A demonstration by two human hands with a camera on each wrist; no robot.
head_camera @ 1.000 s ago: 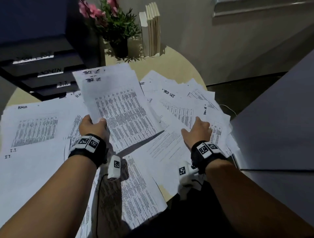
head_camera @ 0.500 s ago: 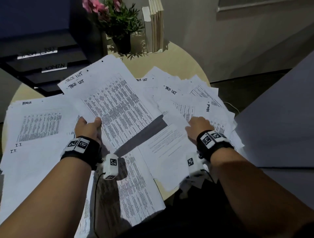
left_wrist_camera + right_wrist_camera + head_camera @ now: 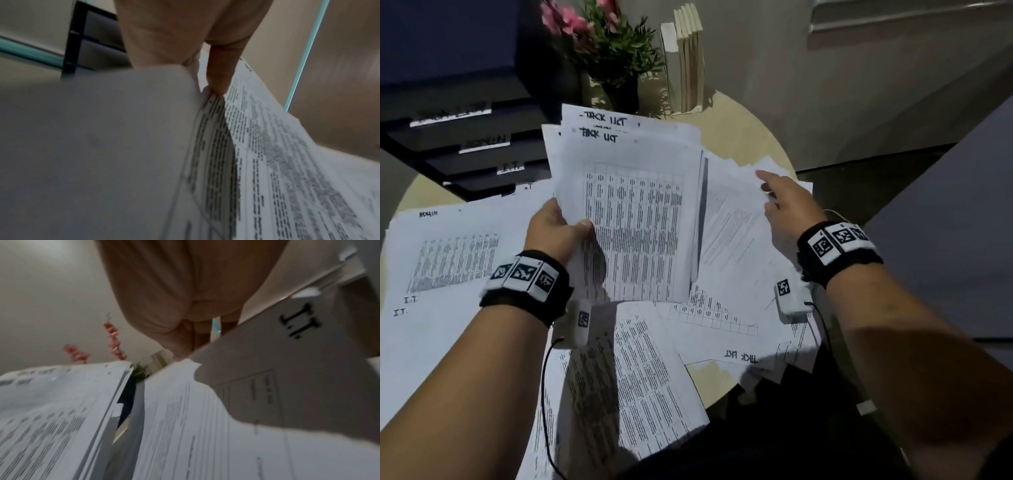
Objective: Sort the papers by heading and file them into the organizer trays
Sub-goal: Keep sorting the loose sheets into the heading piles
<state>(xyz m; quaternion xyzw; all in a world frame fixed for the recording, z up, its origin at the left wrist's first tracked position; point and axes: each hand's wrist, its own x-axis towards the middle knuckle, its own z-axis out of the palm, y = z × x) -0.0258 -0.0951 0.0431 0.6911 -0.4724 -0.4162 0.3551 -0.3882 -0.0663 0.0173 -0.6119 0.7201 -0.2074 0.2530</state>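
My left hand (image 3: 573, 224) pinches a stack of printed sheets headed "TASK LIST" (image 3: 633, 219) at its lower left edge and holds it raised above the table. The left wrist view shows the thumb (image 3: 218, 76) pressed onto that stack (image 3: 287, 162). My right hand (image 3: 774, 192) reaches over the loose papers (image 3: 732, 240) on the right, fingers stretched out and touching them. A sheet headed "I.T." (image 3: 298, 324) lies by its fingers. The black organizer trays (image 3: 476, 147) with white labels stand at the far left.
Sheets headed "ADMIN" and "I.T." (image 3: 448, 260) cover the left of the round tan table (image 3: 750, 137). More sheets hang over the near edge (image 3: 640, 383). A potted plant with pink flowers (image 3: 606, 44) and upright books (image 3: 686, 61) stand at the back.
My left hand has swung the Task List stack to the right and straightened it. My right hand has moved farther out over the loose papers, its fingers now stretched.
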